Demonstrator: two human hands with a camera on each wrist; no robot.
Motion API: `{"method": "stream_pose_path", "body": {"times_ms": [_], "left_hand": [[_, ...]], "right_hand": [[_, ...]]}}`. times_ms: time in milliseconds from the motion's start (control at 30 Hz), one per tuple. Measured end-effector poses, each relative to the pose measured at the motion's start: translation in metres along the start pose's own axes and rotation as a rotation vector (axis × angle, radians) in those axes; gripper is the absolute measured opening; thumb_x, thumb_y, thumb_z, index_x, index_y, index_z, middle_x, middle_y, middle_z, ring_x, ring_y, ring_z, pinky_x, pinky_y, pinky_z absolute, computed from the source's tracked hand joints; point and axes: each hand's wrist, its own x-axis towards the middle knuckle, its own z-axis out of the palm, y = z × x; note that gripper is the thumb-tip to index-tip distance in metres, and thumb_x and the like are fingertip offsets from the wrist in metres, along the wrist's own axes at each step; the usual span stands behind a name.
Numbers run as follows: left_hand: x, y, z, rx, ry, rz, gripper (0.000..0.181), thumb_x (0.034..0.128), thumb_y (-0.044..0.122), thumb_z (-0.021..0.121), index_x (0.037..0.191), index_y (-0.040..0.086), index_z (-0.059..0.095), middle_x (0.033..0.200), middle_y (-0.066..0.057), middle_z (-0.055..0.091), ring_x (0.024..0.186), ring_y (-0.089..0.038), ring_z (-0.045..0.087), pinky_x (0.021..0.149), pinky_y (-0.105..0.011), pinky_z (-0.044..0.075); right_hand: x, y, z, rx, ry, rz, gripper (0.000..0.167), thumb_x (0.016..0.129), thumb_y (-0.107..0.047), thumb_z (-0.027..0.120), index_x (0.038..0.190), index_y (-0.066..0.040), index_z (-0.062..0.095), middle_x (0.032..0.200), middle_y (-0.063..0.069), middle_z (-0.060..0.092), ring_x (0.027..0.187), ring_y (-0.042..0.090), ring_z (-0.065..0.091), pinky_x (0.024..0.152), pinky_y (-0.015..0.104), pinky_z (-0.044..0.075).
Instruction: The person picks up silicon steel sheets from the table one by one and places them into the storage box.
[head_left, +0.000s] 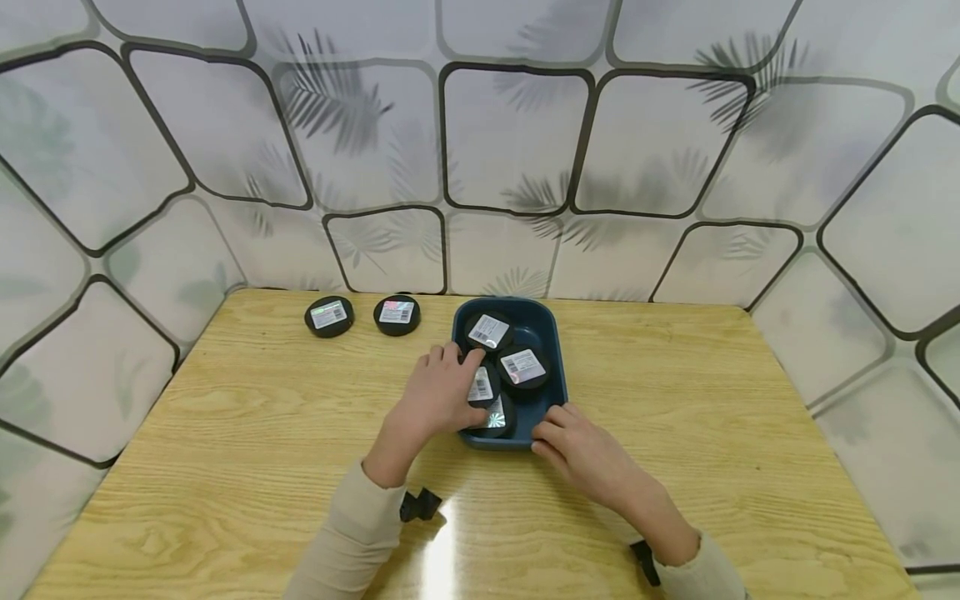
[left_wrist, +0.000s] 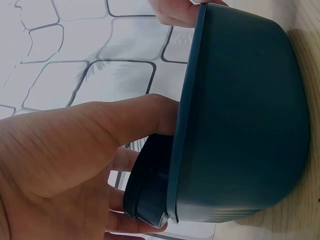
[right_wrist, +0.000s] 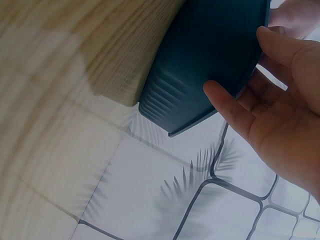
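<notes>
A dark blue plastic bin point(head_left: 557, 337) with several black round pucks in it, each with a white label, sits on the table. My left hand point(head_left: 442, 392) reaches over the bin's left side and grips one labelled puck point(head_left: 482, 385) between thumb and fingers. In the left wrist view this black puck point(left_wrist: 148, 177) stands tilted, partly above the rim. Beside it in the bin lie an upper puck point(head_left: 489, 331), a right puck point(head_left: 522, 367) and a lower puck point(head_left: 497, 414). My right hand point(head_left: 588, 454) holds the bin's front right corner, its fingers at the rim point(right_wrist: 250, 72).
Two more black pucks, a left one point(head_left: 328, 316) and a right one point(head_left: 397, 314), lie at the back of the wooden table point(head_left: 675, 383), left of the bin. A patterned curtain point(head_left: 517, 142) stands behind and at both sides of the table.
</notes>
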Motion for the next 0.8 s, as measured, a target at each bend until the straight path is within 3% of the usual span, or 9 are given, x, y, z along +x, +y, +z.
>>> {"method": "stream_pose_path", "body": {"times_ms": [500, 800], "left_hand": [[-0.0039, 0.0046, 0.0, -0.005, -0.1, 0.022, 0.087, 0.0789, 0.053, 0.078, 0.148, 0.013, 0.042, 0.129, -0.02, 0.047, 0.118, -0.037, 0.044, 0.105, -0.051, 0.036], [-0.0049, 0.0103, 0.0027, 0.005, -0.104, 0.054, 0.084, 0.0815, 0.055, 0.075, 0.146, 0.012, 0.043, 0.131, -0.021, 0.048, 0.123, -0.039, 0.043, 0.109, -0.052, 0.033]], "right_hand": [[0.0004, -0.0005, 0.0001, -0.011, 0.005, -0.003, 0.004, 0.094, -0.014, 0.067, 0.094, -0.014, 0.071, 0.088, -0.006, 0.054, 0.081, 0.01, 0.045, 0.071, 0.027, 0.045], [0.0005, -0.0006, -0.0001, -0.004, -0.004, -0.002, 0.004, 0.093, -0.014, 0.069, 0.095, -0.012, 0.072, 0.089, -0.006, 0.055, 0.081, 0.01, 0.046, 0.072, 0.028, 0.046]]}}
